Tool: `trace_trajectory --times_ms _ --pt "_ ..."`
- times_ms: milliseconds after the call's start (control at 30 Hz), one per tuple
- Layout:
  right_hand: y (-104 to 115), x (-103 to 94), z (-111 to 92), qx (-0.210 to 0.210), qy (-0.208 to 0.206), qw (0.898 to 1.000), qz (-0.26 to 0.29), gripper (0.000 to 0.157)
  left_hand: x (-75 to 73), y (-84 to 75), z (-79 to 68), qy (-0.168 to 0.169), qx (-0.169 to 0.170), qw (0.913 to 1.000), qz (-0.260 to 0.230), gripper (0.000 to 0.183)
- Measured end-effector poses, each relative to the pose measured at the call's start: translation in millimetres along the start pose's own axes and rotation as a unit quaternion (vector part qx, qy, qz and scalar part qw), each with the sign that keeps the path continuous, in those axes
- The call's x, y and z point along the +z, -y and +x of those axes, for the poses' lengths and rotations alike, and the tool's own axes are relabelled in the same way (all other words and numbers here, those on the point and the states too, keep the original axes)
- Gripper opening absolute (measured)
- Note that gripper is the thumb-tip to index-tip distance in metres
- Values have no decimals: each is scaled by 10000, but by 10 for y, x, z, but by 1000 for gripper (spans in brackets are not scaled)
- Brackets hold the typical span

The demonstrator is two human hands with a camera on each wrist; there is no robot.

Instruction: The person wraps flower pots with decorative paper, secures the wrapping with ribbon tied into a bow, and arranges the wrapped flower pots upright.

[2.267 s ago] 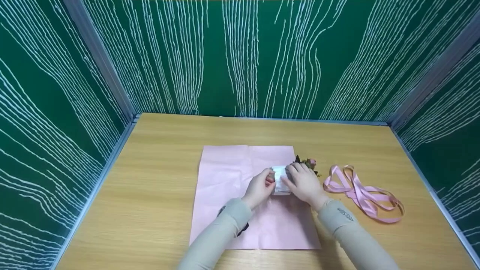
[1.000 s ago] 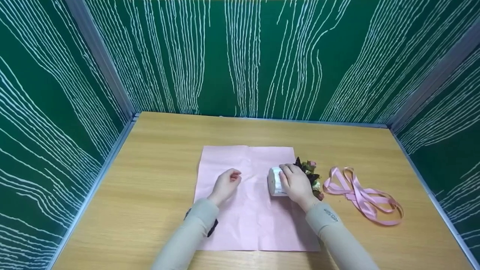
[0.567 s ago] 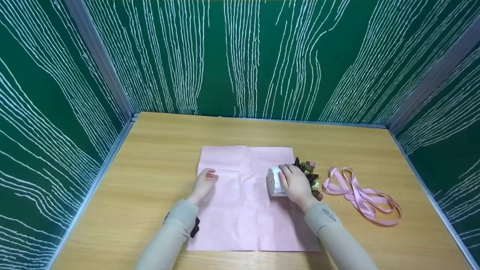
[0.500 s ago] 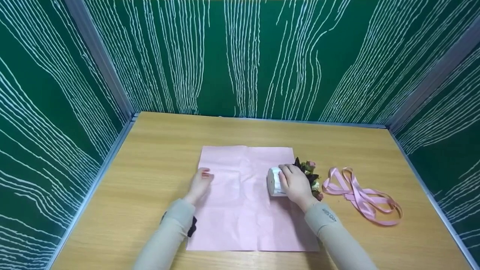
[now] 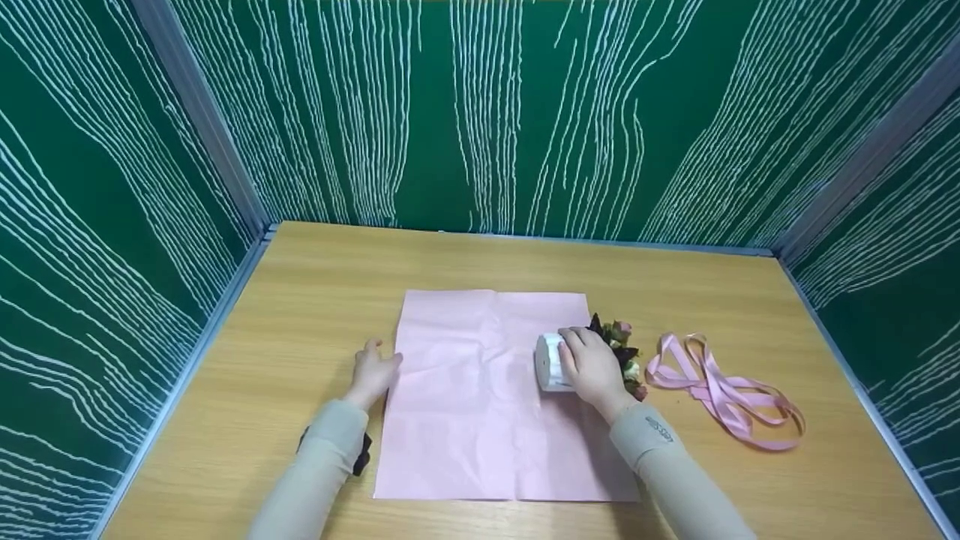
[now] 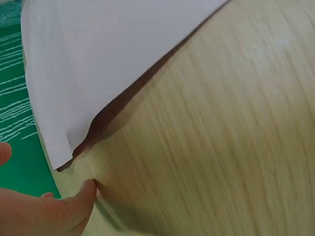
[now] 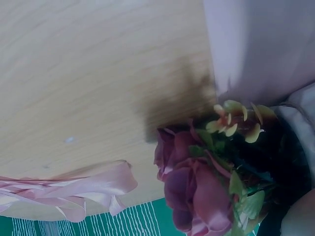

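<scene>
A white flower pot (image 5: 553, 364) lies on its side on the right half of a sheet of pink wrapping paper (image 5: 450, 420). My right hand (image 5: 592, 367) holds it from above, fingers bent over its far side. Artificial flowers (image 5: 622, 352) stick out of its mouth past the paper's right edge; in the right wrist view they show as dusky pink roses (image 7: 197, 191) with green leaves. My left hand (image 5: 373, 375) is at the paper's left edge, thumb and fingers apart. Its fingertips are by the table, just off the slightly raised paper edge (image 6: 93, 115) in the left wrist view.
A loosely looped pink ribbon (image 5: 731, 397) lies on the wooden table (image 5: 315, 300) to the right of the flowers. Green panels (image 5: 435, 112) with white wavy lines rise along the table's back and sides.
My left hand has let go of the pot and moved left across the paper to just beyond its left edge. The right hand has stayed on the pot, which has hardly shifted.
</scene>
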State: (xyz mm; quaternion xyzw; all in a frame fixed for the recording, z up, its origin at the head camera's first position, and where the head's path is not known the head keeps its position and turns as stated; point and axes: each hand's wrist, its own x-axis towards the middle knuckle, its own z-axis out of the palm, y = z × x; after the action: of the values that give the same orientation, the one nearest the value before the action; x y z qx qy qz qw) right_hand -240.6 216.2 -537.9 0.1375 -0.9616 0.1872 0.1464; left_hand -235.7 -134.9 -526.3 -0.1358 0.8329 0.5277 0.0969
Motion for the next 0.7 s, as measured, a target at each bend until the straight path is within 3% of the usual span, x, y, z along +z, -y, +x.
trace_trajectory --times_ms 400,700 --pt "-8 10 -4 93 72 9999 35 37 5 10 2 434 -79 9986 -287 62" --pt "0 5 -15 -102 -150 9998 6 34 -17 1 28 629 -123 9978 175 62"
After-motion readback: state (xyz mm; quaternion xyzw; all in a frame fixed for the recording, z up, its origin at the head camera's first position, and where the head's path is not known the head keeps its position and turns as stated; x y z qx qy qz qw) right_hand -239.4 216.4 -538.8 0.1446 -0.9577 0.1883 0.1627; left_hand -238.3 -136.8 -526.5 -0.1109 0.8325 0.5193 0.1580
